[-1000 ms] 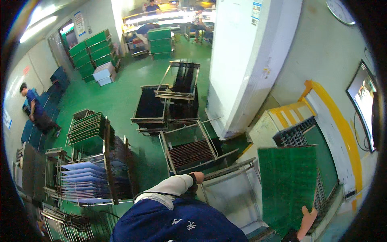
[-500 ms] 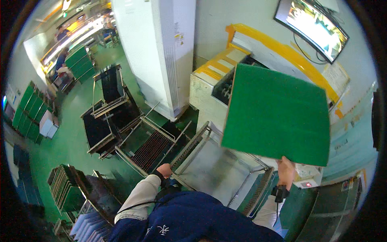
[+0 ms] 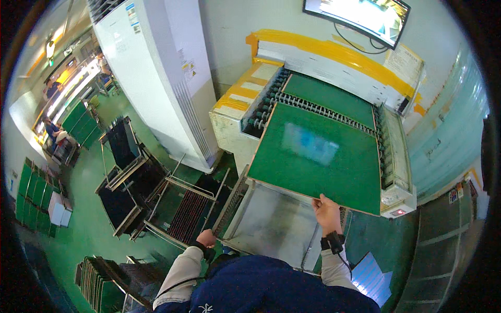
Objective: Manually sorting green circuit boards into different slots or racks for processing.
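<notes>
A flat green board (image 3: 313,169) slopes toward the roller machine (image 3: 391,141), its far part over the rollers. My right hand (image 3: 327,213) pinches the board's near edge, thumb on top, right of the middle. Another green board (image 3: 329,99) lies farther in on the rollers, a row of black wheels between the two. Below the near board stands a metal rack (image 3: 271,224) with slotted sides and a greyish flat panel inside. At the rack's near left corner, my left hand (image 3: 206,239) is closed on its frame; the fingertips are hidden.
A tall white cabinet (image 3: 156,78) stands left of the machine. Several metal frame racks (image 3: 190,208) crowd the floor at left, and a slotted stack of boards (image 3: 99,281) is at lower left. A screen (image 3: 360,18) hangs on the wall. People work far off at upper left.
The green board has come down and left, from a raised position onto the machine's near end, with my right hand still on its edge. The view has turned right; my left hand stays at the rack.
</notes>
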`<action>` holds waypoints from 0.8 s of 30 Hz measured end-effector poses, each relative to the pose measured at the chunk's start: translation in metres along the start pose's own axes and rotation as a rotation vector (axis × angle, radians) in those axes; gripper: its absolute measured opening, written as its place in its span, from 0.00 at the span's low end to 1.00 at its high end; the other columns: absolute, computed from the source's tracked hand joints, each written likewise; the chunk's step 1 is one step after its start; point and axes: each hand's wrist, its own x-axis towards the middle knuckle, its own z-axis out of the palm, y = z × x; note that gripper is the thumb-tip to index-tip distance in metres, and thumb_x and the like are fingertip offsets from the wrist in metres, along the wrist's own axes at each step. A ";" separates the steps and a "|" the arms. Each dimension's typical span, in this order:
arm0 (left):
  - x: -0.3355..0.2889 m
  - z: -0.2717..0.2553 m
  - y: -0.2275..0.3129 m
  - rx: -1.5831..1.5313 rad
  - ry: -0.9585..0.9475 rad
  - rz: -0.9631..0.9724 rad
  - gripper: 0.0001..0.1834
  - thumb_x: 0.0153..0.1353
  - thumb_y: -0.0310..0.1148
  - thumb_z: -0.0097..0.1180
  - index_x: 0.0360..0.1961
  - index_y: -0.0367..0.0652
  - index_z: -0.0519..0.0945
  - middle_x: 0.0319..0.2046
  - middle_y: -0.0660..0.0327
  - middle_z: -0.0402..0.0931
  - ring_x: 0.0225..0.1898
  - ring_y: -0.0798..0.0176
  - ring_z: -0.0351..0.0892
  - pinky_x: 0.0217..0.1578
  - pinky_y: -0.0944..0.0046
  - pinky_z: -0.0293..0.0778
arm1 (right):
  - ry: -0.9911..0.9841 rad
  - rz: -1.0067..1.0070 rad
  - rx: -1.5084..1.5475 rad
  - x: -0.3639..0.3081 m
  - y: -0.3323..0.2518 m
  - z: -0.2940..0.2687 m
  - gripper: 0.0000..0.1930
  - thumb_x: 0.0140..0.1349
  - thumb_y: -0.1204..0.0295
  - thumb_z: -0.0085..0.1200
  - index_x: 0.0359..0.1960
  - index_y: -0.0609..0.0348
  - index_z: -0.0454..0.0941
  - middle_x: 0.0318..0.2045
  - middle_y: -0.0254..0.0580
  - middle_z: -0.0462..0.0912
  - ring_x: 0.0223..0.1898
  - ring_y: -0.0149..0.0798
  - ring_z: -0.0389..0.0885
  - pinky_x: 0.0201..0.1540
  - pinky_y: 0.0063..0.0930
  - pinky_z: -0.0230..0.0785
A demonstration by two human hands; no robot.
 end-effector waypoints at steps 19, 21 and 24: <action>0.011 0.018 -0.028 -0.153 0.147 -0.036 0.12 0.46 0.29 0.49 0.28 0.28 0.73 0.26 0.40 0.75 0.30 0.44 0.77 0.28 0.54 0.73 | -0.025 0.084 -0.107 0.052 -0.011 0.018 0.09 0.54 0.70 0.54 0.30 0.60 0.68 0.31 0.45 0.75 0.35 0.41 0.75 0.35 0.30 0.69; -0.012 -0.002 0.017 -0.243 0.033 -0.118 0.12 0.47 0.29 0.48 0.28 0.28 0.73 0.26 0.41 0.75 0.31 0.45 0.77 0.30 0.54 0.73 | 0.001 0.069 -0.103 0.053 -0.018 0.011 0.08 0.54 0.70 0.54 0.30 0.60 0.68 0.30 0.45 0.75 0.34 0.40 0.75 0.34 0.30 0.69; -0.015 0.000 0.006 -0.193 0.076 -0.099 0.12 0.48 0.29 0.47 0.28 0.28 0.72 0.23 0.43 0.75 0.28 0.47 0.78 0.28 0.56 0.73 | -0.037 0.086 -0.101 0.064 -0.018 0.012 0.09 0.54 0.70 0.53 0.31 0.61 0.68 0.30 0.46 0.74 0.33 0.41 0.75 0.34 0.30 0.70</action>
